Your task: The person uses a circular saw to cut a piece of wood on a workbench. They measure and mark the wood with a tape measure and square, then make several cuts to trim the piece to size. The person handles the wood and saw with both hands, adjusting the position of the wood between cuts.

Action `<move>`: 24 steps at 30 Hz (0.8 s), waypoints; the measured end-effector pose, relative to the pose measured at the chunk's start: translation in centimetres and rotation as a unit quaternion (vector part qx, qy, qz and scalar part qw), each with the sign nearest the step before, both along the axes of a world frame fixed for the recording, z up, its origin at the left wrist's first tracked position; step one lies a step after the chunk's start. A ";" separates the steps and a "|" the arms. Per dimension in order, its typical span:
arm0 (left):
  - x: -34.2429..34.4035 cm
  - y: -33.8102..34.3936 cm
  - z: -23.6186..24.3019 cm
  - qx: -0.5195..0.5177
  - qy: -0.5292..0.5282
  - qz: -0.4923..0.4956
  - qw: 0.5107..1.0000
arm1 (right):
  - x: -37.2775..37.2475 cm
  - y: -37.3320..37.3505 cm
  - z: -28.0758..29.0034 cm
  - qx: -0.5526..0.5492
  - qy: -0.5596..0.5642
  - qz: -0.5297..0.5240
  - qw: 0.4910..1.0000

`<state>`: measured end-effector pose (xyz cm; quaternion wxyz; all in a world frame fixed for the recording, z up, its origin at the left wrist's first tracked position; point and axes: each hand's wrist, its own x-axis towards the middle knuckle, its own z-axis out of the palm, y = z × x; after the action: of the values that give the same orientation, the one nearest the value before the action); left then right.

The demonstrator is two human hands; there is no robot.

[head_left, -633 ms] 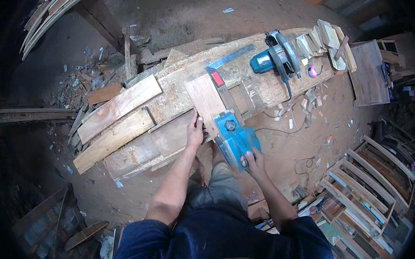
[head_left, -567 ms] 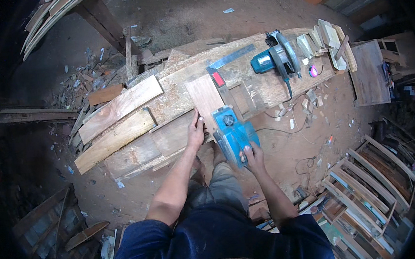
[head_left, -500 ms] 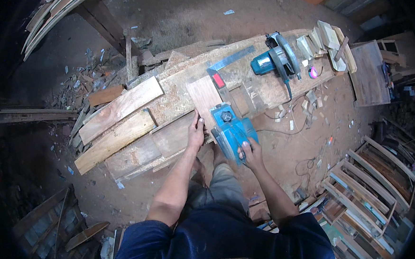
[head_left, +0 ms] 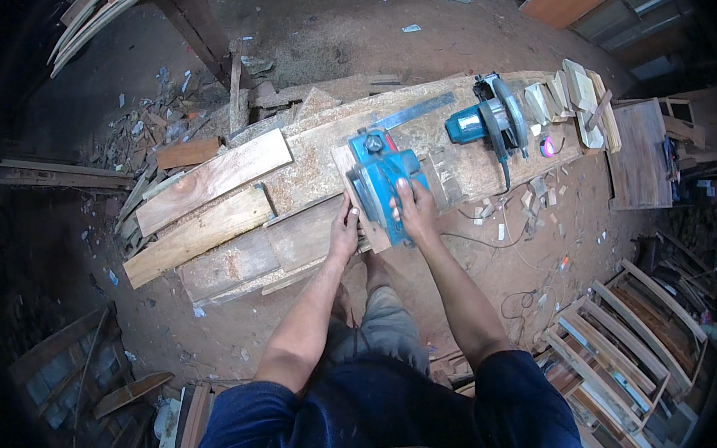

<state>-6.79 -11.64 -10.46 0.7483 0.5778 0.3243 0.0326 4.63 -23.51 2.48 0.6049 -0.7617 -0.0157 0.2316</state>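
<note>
From here I see a saw (head_left: pixel 469 124) and blocks (head_left: pixel 580 87) rightward on the bench (head_left: pixel 474 172), planks (head_left: pixel 223 179) leftward, a square (head_left: pixel 419 109) just beyond the planer (head_left: pixel 380 176). The right hand (head_left: pixel 416 212) grips the planer atop the board (head_left: pixel 377 239); the left hand's (head_left: pixel 344 232) fingers touch the board's left edge (clasping or not, I can't tell).

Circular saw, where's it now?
Head view, upper right of centre: the circular saw sits on the workbench, between the blue planer and pale wood blocks.

One planer (head_left: pixel 384 173), roughly six blocks (head_left: pixel 580 87)
</note>
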 end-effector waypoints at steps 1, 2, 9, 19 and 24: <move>0.0 0.0 0.0 0.009 0.006 -0.004 1.000 | 1.0 1.1 -0.1 0.002 -0.003 0.003 1.000; -0.3 -0.2 0.1 0.016 0.009 -0.007 1.000 | 1.3 1.8 0.1 0.010 -0.003 0.005 1.000; -0.4 -0.9 -0.8 0.066 -0.033 0.010 0.997 | 7.2 7.9 0.2 0.020 -0.005 0.006 1.000; 0.6 -0.2 0.5 0.068 -0.037 0.013 0.997 | 3.4 3.7 1.0 0.000 0.033 -0.009 0.999; 0.5 0.1 -0.8 0.059 0.006 0.000 0.998 | 1.3 1.4 0.8 -0.004 0.038 -0.018 0.999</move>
<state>-6.25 -11.55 -11.23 0.7110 0.6209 0.3265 0.0482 5.95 -22.14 3.30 0.6063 -0.7548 0.0213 0.2495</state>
